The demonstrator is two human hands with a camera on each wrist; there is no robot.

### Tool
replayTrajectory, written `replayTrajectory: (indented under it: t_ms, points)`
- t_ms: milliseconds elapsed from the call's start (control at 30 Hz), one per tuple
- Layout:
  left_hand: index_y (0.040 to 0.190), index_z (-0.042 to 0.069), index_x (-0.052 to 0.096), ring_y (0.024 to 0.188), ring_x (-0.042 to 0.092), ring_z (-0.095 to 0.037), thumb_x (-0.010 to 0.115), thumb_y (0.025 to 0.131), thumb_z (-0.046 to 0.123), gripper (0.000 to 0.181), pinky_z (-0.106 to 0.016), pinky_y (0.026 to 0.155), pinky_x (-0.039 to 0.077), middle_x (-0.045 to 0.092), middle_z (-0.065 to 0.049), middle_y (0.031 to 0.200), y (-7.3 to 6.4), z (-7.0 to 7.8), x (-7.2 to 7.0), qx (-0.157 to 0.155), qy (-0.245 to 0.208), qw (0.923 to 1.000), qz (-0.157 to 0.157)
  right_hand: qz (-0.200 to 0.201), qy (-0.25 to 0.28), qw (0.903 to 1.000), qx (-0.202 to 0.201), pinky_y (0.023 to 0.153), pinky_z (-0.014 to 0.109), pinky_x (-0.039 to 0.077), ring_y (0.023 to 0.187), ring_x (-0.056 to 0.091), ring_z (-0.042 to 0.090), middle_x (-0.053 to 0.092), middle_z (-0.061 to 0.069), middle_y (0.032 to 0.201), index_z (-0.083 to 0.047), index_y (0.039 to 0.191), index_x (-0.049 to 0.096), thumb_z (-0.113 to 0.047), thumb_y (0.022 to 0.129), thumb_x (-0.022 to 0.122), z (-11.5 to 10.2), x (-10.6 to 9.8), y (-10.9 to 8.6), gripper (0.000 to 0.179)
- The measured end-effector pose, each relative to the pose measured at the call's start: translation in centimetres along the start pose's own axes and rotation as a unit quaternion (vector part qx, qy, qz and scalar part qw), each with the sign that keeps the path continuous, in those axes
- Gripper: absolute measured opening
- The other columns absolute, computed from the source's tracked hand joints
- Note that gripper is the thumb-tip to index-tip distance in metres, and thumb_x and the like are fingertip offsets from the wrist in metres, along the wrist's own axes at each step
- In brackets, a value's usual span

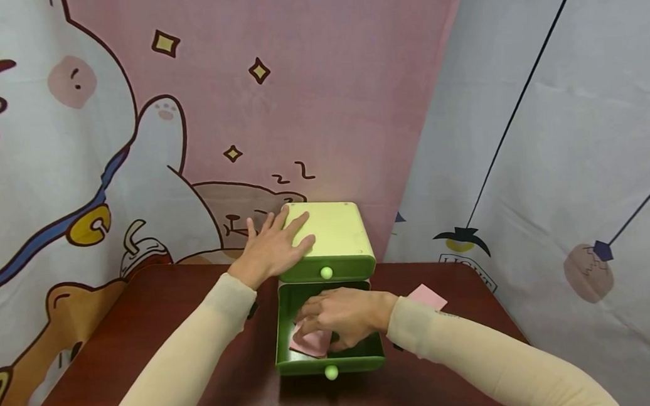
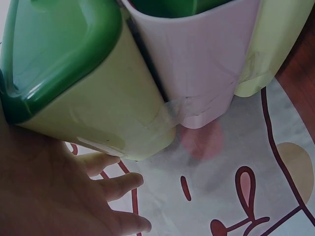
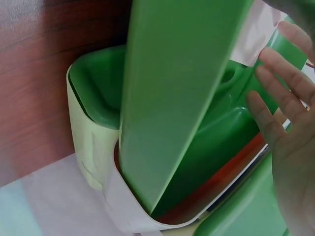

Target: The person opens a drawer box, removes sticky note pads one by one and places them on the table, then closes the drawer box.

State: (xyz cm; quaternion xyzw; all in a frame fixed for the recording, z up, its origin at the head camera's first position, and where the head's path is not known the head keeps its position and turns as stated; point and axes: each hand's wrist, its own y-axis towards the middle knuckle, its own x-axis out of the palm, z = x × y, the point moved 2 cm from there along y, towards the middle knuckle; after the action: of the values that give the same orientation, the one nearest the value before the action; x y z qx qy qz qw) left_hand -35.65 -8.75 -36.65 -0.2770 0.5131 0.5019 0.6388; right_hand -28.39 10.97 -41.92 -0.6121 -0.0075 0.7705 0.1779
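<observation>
A small drawer cabinet (image 1: 335, 227) with a pale yellow-green top stands against the back cloth. My left hand (image 1: 274, 247) rests on its top left side, fingers spread. Below the shut top drawer, a green drawer (image 1: 371, 347) is pulled out. Inside it lies a pink square of paper (image 1: 312, 343). My right hand (image 1: 346, 315) reaches into this drawer, its loosely bent fingers touching or just over the paper. In the right wrist view the fingers (image 3: 278, 66) are apart beside the pink paper (image 3: 251, 37). Part of the paper is hidden under the hand.
Another pink square (image 1: 429, 297) lies on the dark red table (image 1: 197, 319), right of the cabinet, partly behind the right sleeve. Round pale green knobs (image 1: 331, 372) stick out from the drawer fronts. Printed cloth (image 1: 340, 101) hangs behind the table.
</observation>
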Motion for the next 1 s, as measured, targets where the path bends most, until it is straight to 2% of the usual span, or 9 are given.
replayTrajectory:
  t_ms: [267,600,800,900,1000]
  points:
    - [0.187,0.043,0.025,0.183,0.017,-0.051,0.030,0.117,0.078,0.078,-0.087,0.140,-0.005,0.009,-0.012,0.199,-0.02,0.04,0.03,-0.001,0.000,1.0000,0.004,0.018,-0.004,0.9998,0.010,0.121,0.032,0.060,0.145,0.070,0.009,0.071,-0.006,0.156,-0.035,0.159,0.071,-0.045,0.097,0.098,0.13,0.21,0.02,0.069]
    - [0.187,0.042,0.024,0.182,0.018,-0.052,0.031,0.117,0.078,0.079,-0.087,0.140,-0.008,0.007,-0.012,0.199,-0.02,0.07,-0.06,0.001,0.002,1.0000,0.001,0.025,-0.017,0.9987,-0.042,0.128,0.034,0.057,0.151,0.070,0.014,0.065,-0.001,0.172,-0.039,0.171,0.060,-0.040,0.100,0.095,0.35,0.44,-0.17,0.079]
    - [0.187,0.043,0.024,0.182,0.018,-0.051,0.031,0.117,0.078,0.080,-0.086,0.140,-0.007,0.006,-0.012,0.199,0.07,0.09,-0.09,-0.002,0.004,1.0000,0.000,0.017,-0.043,0.9984,-0.033,0.129,0.034,0.056,0.153,0.068,0.015,0.067,-0.004,0.169,-0.041,0.168,0.063,-0.042,0.102,0.094,0.11,0.37,-0.09,0.074]
    - [0.187,0.043,0.024,0.182,0.018,-0.052,0.032,0.117,0.077,0.079,-0.086,0.140,-0.009,0.007,-0.012,0.199,0.05,0.09,-0.06,-0.003,0.000,1.0000,0.000,0.017,-0.056,0.9980,-0.022,0.124,0.033,0.058,0.147,0.069,0.014,0.069,-0.007,0.166,-0.043,0.167,0.063,-0.046,0.105,0.089,-0.07,0.47,-0.04,0.068]
    - [0.187,0.043,0.024,0.182,0.018,-0.052,0.033,0.117,0.077,0.078,-0.087,0.139,-0.010,0.007,-0.012,0.199,0.03,0.08,0.05,-0.004,-0.001,1.0000,-0.002,0.020,-0.076,0.9968,-0.012,0.114,0.031,0.062,0.136,0.070,0.013,0.070,-0.010,0.162,-0.045,0.168,0.062,-0.052,0.108,0.084,-0.24,0.61,0.01,0.063]
